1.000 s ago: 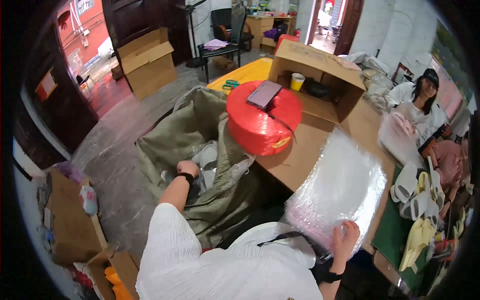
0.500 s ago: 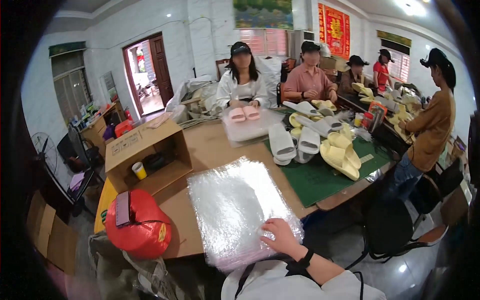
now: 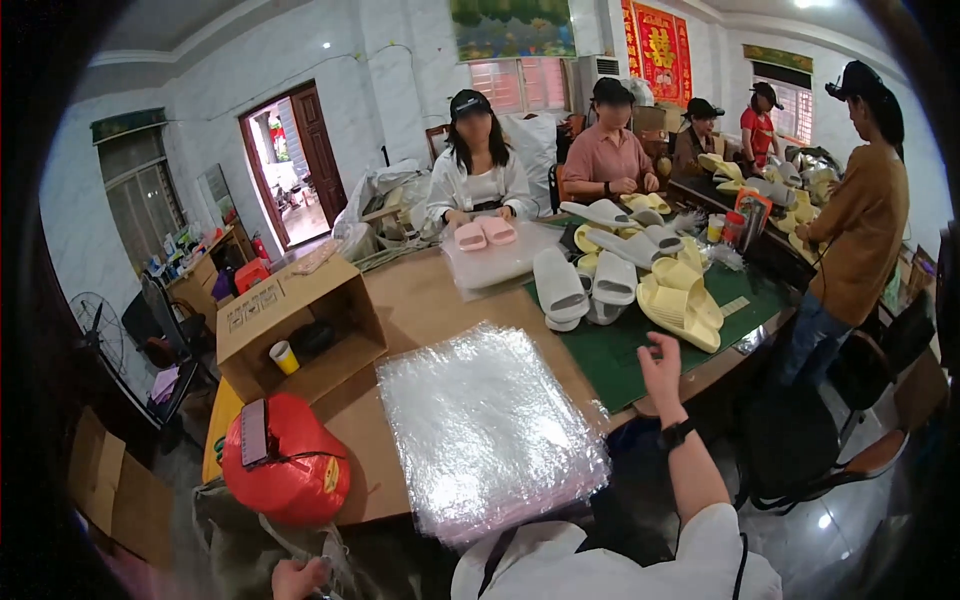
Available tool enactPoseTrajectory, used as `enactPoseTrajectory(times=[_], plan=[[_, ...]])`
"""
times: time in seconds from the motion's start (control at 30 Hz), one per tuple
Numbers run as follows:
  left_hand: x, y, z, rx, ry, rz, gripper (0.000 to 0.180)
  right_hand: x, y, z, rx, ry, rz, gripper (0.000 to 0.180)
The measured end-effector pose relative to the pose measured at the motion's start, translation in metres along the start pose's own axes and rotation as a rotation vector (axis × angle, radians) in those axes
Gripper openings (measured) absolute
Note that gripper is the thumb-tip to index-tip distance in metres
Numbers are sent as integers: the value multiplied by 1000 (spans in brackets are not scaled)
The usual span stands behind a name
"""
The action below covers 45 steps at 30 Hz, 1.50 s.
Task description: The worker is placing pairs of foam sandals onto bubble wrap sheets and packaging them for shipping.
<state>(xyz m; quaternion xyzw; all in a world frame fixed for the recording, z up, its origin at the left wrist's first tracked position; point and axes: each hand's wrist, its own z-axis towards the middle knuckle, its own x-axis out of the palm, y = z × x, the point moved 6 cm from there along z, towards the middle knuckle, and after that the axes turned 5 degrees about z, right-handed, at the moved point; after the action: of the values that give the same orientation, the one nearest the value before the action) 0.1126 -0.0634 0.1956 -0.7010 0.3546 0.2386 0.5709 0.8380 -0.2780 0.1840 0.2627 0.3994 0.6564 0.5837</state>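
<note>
My right hand is raised over the front edge of the green mat, its fingers apart and nothing in it. Just beyond it lies a pair of yellow slippers, with grey slippers to their left. On the table in front of me rests a stack of clear plastic bags, shiny and flat. At the lower edge my left hand shows only in part, beside a crumpled greyish plastic sack; its fingers are too blurred and cut off to read.
A red plastic-wrapped bundle sits at the table's left corner. Behind it an open cardboard box holds a yellow-and-white cup. Across the table a person handles pink slippers; other people work to the right, near black chairs.
My right hand has lifted off the bag stack and moved right and forward toward the slippers. My left hand has come into view at the lower edge.
</note>
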Motion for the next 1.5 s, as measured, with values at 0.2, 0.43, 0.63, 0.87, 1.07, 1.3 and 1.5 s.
enactPoseTrajectory(times=[0.2,0.43,0.63,0.87,1.07,1.3,1.5], plan=[[89,-186,-26,919,174,-142,36,-43,-98,82,74,-255,-485,64],[209,-254,-7,1345,-4,224,53,-45,-124,103,177,-16,-519,32],[261,-223,22,1161,133,326,64,-27,-77,109,79,-48,-176,32],[264,-219,25,1146,134,324,65,8,81,91,-91,73,290,18],[259,-218,20,1138,79,383,63,59,178,44,35,315,624,19],[262,-215,25,1151,79,354,64,144,224,-53,-35,574,514,17],[268,-213,26,1190,5,427,62,223,182,-139,85,717,482,22]])
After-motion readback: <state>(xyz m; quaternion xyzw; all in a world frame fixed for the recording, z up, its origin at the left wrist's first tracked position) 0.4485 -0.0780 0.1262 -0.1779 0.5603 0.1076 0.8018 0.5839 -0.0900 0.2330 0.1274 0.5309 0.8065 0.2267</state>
